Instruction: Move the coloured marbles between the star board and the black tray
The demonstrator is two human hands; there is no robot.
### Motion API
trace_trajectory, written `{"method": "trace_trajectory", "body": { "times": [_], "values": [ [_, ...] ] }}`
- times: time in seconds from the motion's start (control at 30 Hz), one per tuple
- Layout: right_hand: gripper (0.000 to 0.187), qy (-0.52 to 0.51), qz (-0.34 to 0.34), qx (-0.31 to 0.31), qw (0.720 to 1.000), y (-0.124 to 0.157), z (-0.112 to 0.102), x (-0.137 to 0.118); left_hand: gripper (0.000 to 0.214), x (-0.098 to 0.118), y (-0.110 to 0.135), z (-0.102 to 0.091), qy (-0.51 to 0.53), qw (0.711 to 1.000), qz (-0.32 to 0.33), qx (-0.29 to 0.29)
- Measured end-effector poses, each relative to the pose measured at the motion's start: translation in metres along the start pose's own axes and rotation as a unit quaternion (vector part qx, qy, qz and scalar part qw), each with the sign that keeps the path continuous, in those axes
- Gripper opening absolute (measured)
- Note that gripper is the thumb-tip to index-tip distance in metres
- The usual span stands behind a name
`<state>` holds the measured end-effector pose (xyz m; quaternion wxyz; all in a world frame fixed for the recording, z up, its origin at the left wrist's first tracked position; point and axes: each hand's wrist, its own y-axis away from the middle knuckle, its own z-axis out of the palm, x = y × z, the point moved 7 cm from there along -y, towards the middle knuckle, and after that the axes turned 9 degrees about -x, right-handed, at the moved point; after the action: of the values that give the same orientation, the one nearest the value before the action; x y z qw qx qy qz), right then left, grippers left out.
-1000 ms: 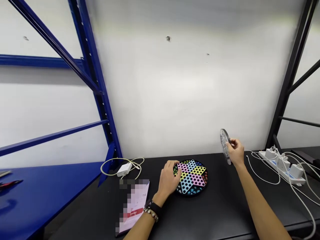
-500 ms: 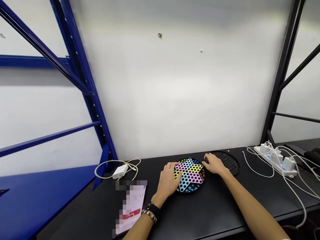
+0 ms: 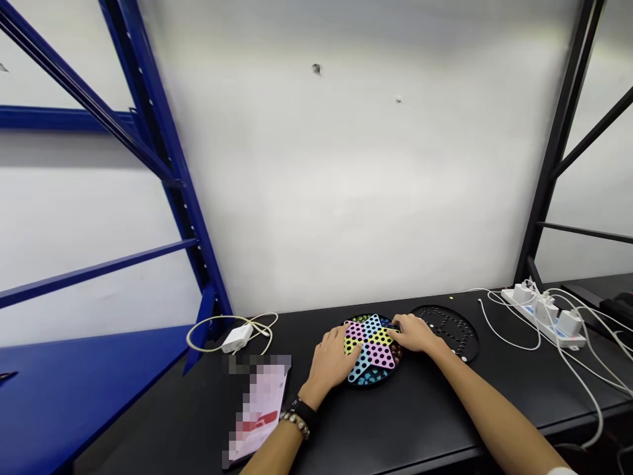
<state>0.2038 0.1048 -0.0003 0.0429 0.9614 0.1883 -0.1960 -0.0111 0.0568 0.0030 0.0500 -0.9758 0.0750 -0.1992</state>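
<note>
A round Chinese checkers board [image 3: 364, 356] with a pink, blue and yellow star full of holes lies on the black table. Coloured marbles show in the compartments around its star. My left hand [image 3: 332, 357] grips the left rim, its thumb over the star. From the right, my right hand [image 3: 418, 334] holds the opposite rim, with its thumb on a yellow point. Partly behind my right hand lies a round black lid [image 3: 462, 326], apart from the board, with a few small pale spots on it.
A phone [image 3: 262, 412] lies beside my left wrist. Behind it are a white charger [image 3: 237, 338] and a looped cable [image 3: 198, 323]. A white power strip [image 3: 548, 320] with several plugs and trailing cables stands at the right. Blue shelf posts [image 3: 173, 158] rise at the left.
My right hand has moved left from beside the lid onto the board's right rim. The board has turned slightly, and the lid sits a little nearer and more uncovered.
</note>
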Motion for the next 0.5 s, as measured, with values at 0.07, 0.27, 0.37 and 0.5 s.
{"method": "trace_trajectory", "body": {
  "times": [0.07,0.27,0.37,0.5],
  "values": [
    [0.03,-0.004,0.007,0.01,1.0,0.001,-0.002,0.001,0.053,-0.001,0.0,0.002,0.002,1.0,0.003,-0.005],
    [0.035,-0.005,-0.038,0.058,0.998,-0.001,-0.003,-0.009,0.055,0.003,0.0,0.001,0.01,1.0,0.01,-0.014],
    [0.039,0.012,-0.057,0.024,0.998,-0.009,0.009,-0.014,0.055,0.004,0.0,0.001,0.007,1.0,0.007,-0.017],
    [0.037,0.039,-0.043,0.0,0.998,-0.024,0.016,-0.017,0.054,0.003,0.0,0.002,-0.007,1.0,0.006,-0.016]
  ]
}}
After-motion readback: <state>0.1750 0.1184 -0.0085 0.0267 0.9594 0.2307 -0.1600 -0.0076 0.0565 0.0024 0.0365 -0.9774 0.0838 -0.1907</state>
